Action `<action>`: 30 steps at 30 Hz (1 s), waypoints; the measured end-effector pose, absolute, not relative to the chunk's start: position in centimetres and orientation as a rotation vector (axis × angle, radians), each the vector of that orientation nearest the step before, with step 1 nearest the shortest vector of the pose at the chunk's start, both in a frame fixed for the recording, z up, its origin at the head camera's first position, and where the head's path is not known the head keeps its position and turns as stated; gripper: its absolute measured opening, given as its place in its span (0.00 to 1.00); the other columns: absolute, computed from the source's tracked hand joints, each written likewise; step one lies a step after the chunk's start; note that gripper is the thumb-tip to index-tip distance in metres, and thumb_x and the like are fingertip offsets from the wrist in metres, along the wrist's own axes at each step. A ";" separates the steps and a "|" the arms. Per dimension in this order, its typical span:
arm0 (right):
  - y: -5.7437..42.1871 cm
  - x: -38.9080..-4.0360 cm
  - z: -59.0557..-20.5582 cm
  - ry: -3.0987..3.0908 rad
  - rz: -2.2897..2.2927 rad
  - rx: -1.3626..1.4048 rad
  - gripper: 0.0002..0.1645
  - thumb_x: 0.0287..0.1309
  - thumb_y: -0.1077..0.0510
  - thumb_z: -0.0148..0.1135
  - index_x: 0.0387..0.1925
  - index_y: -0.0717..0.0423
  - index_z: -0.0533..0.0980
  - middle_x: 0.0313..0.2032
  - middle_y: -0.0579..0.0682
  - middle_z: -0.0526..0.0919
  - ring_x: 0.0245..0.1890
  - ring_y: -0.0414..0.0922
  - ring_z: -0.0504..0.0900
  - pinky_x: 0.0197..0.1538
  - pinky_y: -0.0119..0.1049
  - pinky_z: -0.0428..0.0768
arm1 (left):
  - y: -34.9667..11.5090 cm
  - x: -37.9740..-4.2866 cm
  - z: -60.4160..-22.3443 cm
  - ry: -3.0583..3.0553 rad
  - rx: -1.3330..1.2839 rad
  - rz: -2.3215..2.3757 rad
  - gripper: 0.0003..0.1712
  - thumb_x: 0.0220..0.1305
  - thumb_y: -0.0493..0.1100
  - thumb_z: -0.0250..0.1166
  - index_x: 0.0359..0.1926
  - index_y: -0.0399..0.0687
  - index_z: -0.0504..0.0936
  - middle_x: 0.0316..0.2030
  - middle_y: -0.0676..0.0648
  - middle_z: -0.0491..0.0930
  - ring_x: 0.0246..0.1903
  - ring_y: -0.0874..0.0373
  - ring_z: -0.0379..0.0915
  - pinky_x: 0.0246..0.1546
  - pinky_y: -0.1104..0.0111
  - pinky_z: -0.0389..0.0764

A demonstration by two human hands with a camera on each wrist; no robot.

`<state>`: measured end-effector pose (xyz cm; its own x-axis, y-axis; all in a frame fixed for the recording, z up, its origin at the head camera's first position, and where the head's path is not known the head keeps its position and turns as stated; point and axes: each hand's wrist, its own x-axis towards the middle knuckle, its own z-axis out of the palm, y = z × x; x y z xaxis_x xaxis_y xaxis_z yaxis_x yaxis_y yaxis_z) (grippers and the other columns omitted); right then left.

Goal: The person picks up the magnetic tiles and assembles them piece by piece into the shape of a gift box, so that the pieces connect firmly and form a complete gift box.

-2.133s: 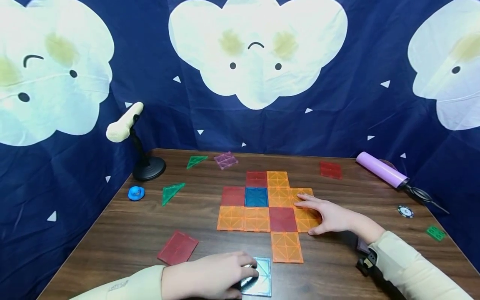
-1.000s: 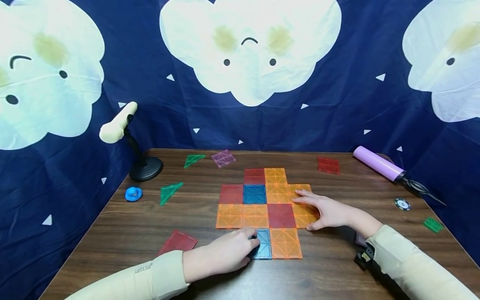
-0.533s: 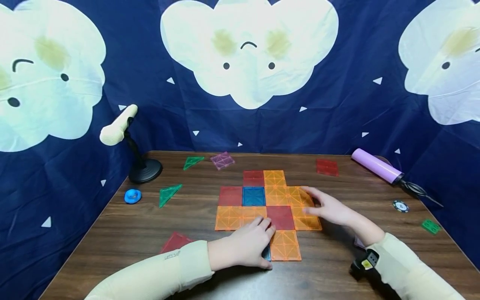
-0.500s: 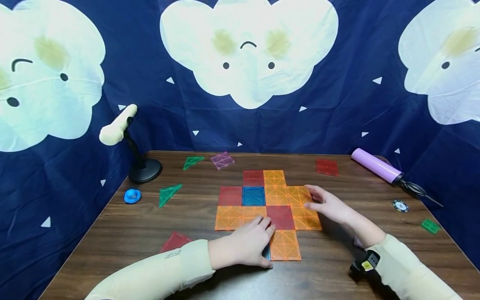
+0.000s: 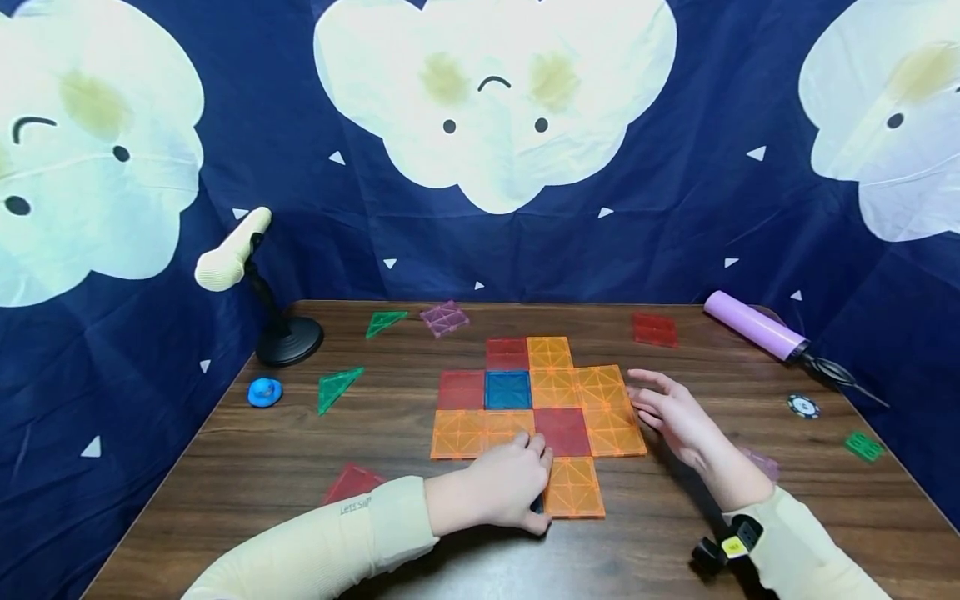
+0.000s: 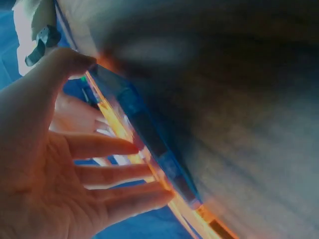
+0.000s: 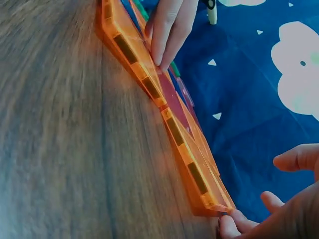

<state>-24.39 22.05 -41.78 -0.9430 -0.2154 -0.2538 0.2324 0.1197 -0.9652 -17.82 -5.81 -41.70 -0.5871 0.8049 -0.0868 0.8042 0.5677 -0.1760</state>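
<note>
The left hand (image 5: 502, 483) lies over a translucent blue square plastic tile (image 6: 149, 134), mostly hidden from the head view; its fingers are stretched and slightly spread, gripping nothing, with the thumb tip at the tile's near end; the blue tile lies flat on the brown wood-grain worktop (image 5: 600, 554), just left of a translucent orange square tile (image 5: 572, 487) at the near end of a flat patchwork of tiles. The right hand (image 5: 686, 417) is beside the patchwork's right side, its fingers loosely bent and holding nothing; in the right wrist view a fingertip meets the corner of the outer orange tiles (image 7: 187, 159), while the thumb stands apart. Within the patchwork, a translucent red square tile (image 5: 562, 432) sits directly beyond the near orange one; a dark blue square tile (image 5: 507, 390) lies farther back, bordered by red and orange tiles.

A loose red tile (image 5: 352, 483) lies beyond the left sleeve (image 5: 322, 533); a pale purple tile (image 5: 761, 462) shows beside the right wrist; two green triangular tiles (image 5: 339, 389) lie to the left; a lilac cylinder (image 5: 756, 323) lies at the far right.
</note>
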 end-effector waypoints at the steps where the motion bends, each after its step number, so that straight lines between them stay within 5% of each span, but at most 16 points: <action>1: 22.0 -24.4 -41.7 2.064 -1.911 0.021 0.34 0.77 0.59 0.49 0.76 0.65 0.52 0.70 0.69 0.62 0.59 0.47 0.74 0.58 0.36 0.76 | -5.8 -17.9 -41.6 -2.787 -1.441 0.310 0.46 0.63 0.71 0.61 0.63 0.36 0.79 0.56 0.40 0.79 0.50 0.52 0.75 0.55 0.67 0.75; 5: 21.6 -24.3 -41.7 2.035 -2.024 -0.016 0.33 0.74 0.66 0.50 0.74 0.67 0.54 0.69 0.69 0.61 0.49 0.38 0.78 0.51 0.32 0.80 | -6.1 -18.7 -41.0 -2.897 -1.501 0.199 0.42 0.65 0.69 0.61 0.64 0.39 0.79 0.57 0.41 0.79 0.53 0.52 0.76 0.58 0.67 0.75; 10: 21.1 -24.5 -41.8 1.955 -2.152 -0.092 0.34 0.71 0.70 0.51 0.74 0.69 0.54 0.66 0.66 0.65 0.49 0.38 0.79 0.49 0.32 0.80 | -6.8 -19.6 -39.8 -2.990 -1.601 -0.092 0.36 0.69 0.60 0.63 0.66 0.39 0.76 0.60 0.44 0.79 0.55 0.58 0.78 0.57 0.70 0.76; 17: 20.7 -25.0 -42.3 1.784 -2.201 -0.154 0.34 0.73 0.67 0.54 0.74 0.69 0.54 0.54 0.52 0.77 0.48 0.40 0.82 0.50 0.33 0.82 | -7.5 -19.6 -38.8 -2.653 -1.691 -0.243 0.21 0.68 0.48 0.68 0.57 0.44 0.80 0.44 0.51 0.79 0.37 0.65 0.74 0.40 0.78 0.77; 22: 20.5 -25.3 -42.8 1.676 -2.157 -0.173 0.36 0.76 0.62 0.53 0.76 0.69 0.50 0.52 0.49 0.83 0.48 0.42 0.83 0.51 0.38 0.83 | -7.6 -18.9 -39.0 -2.414 -1.581 -0.183 0.15 0.65 0.42 0.70 0.52 0.52 0.84 0.40 0.54 0.77 0.35 0.62 0.74 0.33 0.79 0.76; 30: 19.2 -25.3 -42.8 1.874 -1.949 -0.167 0.39 0.78 0.48 0.51 0.77 0.65 0.52 0.65 0.62 0.72 0.54 0.45 0.80 0.56 0.43 0.80 | -6.5 -17.1 -39.7 -2.251 -1.327 0.204 0.14 0.74 0.43 0.62 0.56 0.54 0.87 0.44 0.52 0.78 0.40 0.58 0.71 0.33 0.72 0.73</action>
<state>-25.25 19.21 -42.82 -0.9007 -0.3829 -0.2054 0.2201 0.0055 -0.9755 -17.05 -6.49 -39.65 -0.3891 0.8507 0.3533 0.7732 0.5101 -0.3766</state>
